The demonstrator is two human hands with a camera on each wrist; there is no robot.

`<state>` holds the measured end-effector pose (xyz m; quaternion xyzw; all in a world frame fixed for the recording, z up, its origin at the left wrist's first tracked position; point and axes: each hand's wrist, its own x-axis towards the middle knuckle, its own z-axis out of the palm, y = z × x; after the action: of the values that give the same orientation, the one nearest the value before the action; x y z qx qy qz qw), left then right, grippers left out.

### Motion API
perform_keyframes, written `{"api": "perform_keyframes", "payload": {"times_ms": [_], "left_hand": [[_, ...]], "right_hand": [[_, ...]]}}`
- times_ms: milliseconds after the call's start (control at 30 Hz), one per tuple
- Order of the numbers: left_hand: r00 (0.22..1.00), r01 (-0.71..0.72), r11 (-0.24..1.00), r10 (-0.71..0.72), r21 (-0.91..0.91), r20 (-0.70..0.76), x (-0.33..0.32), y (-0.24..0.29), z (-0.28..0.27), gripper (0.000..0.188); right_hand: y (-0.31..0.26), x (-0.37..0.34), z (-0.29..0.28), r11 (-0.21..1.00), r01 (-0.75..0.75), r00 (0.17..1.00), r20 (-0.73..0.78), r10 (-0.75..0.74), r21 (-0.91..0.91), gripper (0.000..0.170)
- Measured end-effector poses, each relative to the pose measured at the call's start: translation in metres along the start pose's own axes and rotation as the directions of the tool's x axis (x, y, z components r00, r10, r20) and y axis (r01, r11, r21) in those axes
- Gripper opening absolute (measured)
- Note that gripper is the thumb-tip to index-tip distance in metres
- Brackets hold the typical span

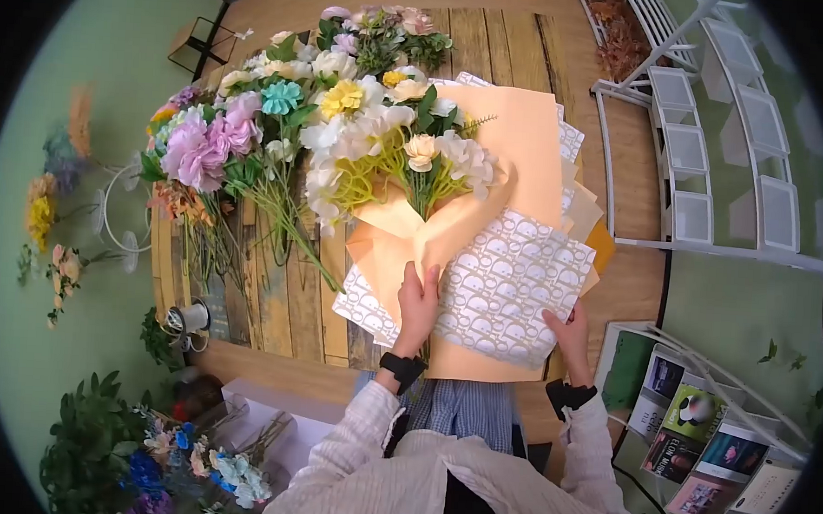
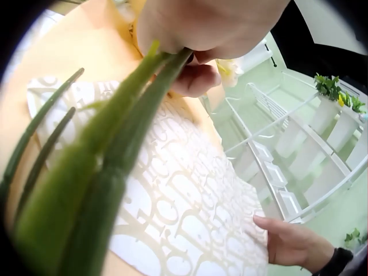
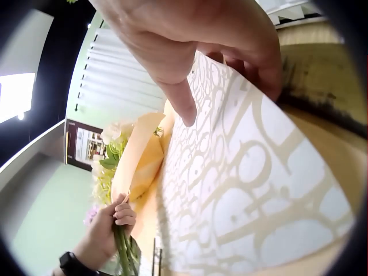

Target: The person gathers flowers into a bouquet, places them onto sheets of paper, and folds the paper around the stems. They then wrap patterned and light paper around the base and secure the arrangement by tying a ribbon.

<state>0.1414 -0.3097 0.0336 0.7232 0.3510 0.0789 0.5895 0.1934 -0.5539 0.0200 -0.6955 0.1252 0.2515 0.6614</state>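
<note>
My left hand (image 1: 417, 306) grips a bouquet at its neck, fingers closed round the gathered peach wrapping paper (image 1: 473, 237) and the flower stems. White and cream artificial flowers (image 1: 421, 152) fan out above that hand. Below it, thick green stems (image 2: 118, 146) stick out, large in the left wrist view. A sheet of white paper with a beige letter pattern (image 1: 503, 285) spreads to the right of the bouquet. My right hand (image 1: 570, 340) pinches this sheet's right edge, with the thumb on the printed face (image 3: 224, 149) and the fingers behind it.
More artificial flowers, pink (image 1: 198, 151) and teal (image 1: 281, 98), lie on the wooden table (image 1: 525, 40) at the left. A ribbon spool (image 1: 189, 317) stands by its left edge. White shelving (image 1: 687, 146) and a magazine rack (image 1: 643, 362) are on the right.
</note>
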Motion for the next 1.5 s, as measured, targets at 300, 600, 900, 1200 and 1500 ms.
{"api": "perform_keyframes", "payload": {"times_ms": [300, 600, 900, 1200, 1500], "left_hand": [[0.996, 0.043, 0.895, -0.003, -0.445, 0.09, -0.023, 0.044, -0.022, 0.025], [0.936, 0.181, 0.913, -0.045, -0.366, 0.35, -0.005, 0.016, -0.011, 0.023], [0.972, 0.107, 0.946, -0.034, -0.308, 0.233, -0.015, 0.022, -0.03, 0.019], [0.979, 0.059, 0.96, -0.003, -0.273, 0.204, -0.016, 0.008, -0.052, 0.02], [0.973, 0.09, 0.959, -0.027, -0.268, 0.229, -0.01, 0.001, -0.066, 0.026]], "right_hand": [[0.015, -0.024, -0.018, 0.981, -0.179, 0.971, 0.15, 0.188, -0.072, 0.042], [-0.015, -0.014, -0.019, 0.888, 0.077, 0.983, -0.115, -0.144, -0.454, 0.048], [0.024, -0.076, 0.032, 0.143, 0.735, 0.678, 0.721, -0.145, -0.662, 0.056], [0.031, -0.081, 0.025, 0.266, 0.747, 0.658, 0.733, -0.171, -0.609, 0.043], [0.008, -0.06, 0.017, 0.456, 0.645, 0.742, 0.645, -0.183, -0.613, 0.034]]}}
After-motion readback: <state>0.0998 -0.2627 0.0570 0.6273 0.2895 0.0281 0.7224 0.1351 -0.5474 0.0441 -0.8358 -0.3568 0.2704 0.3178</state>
